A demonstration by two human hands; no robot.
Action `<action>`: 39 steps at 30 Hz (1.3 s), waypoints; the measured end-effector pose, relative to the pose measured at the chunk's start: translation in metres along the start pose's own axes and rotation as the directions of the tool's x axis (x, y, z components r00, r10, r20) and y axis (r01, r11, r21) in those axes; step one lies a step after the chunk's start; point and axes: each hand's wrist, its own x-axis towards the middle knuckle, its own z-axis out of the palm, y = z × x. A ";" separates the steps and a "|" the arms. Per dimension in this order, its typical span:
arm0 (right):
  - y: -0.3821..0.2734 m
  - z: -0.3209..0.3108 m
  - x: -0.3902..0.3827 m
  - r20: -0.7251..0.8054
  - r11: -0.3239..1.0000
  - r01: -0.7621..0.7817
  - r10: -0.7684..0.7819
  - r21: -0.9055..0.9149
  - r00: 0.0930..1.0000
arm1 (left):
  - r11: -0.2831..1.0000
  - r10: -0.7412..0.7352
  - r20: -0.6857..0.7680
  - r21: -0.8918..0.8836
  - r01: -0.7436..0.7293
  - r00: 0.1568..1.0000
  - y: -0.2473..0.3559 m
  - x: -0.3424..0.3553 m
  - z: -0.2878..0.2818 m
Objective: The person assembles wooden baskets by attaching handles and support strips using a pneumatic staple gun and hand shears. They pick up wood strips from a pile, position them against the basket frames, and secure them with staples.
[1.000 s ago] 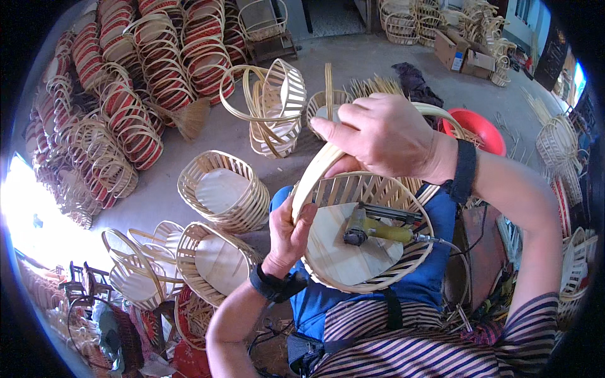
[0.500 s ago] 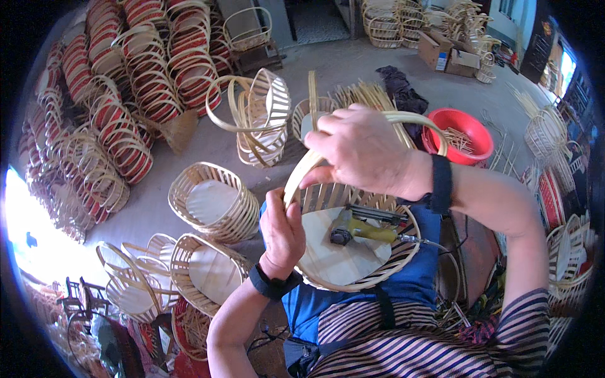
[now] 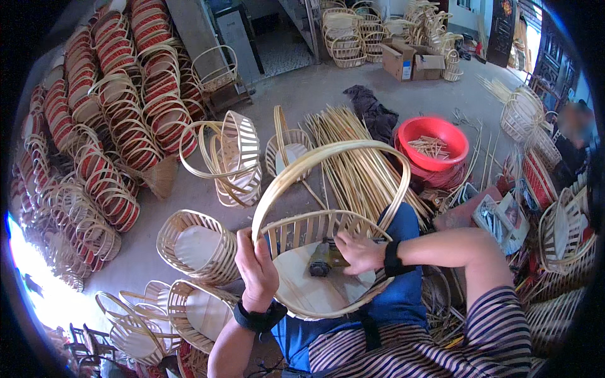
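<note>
A woven bamboo basket (image 3: 334, 313) with a pale wooden bottom rests on my lap. Its arched bamboo handle (image 3: 334, 148) rises over the rim. At the basket's left side, my left hand (image 3: 257, 271) is closed around the lower end of the handle, thumb toward the inside. Inside the basket lies a yellow-green and black nail gun (image 3: 320, 266). My right hand (image 3: 362, 253) reaches in over the right side, its fingers closed over the gun's grip, which they partly hide.
Nested baskets (image 3: 200, 246) stand left of my lap. Ahead lie a bundle of bamboo strips (image 3: 353, 157) and a red basin (image 3: 435, 167) holding short sticks. Stacks of red-banded baskets (image 3: 120, 107) fill the far left. Cardboard boxes (image 3: 398, 60) sit at the back. Someone in dark clothing (image 3: 570, 154) is at the far right.
My right hand has left the handle and come down onto the nail gun in the basket. The handle now arches across the basket, with my left hand still at its left end. The view has shifted.
</note>
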 end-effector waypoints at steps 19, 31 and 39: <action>-0.049 -0.109 -0.093 -0.562 0.921 0.358 -0.381 -0.155 0.735 | 0.994 0.002 0.082 0.105 -0.010 0.997 0.031 0.017 0.031; -0.071 -0.123 -0.087 -0.589 0.902 0.393 -0.417 -0.177 0.692 | 0.990 0.089 0.051 0.109 -0.095 0.995 0.029 0.024 0.039; -0.069 -0.126 -0.092 -0.552 0.886 0.391 -0.461 -0.249 0.695 | 0.991 0.090 0.063 0.091 -0.096 0.994 0.031 0.025 0.040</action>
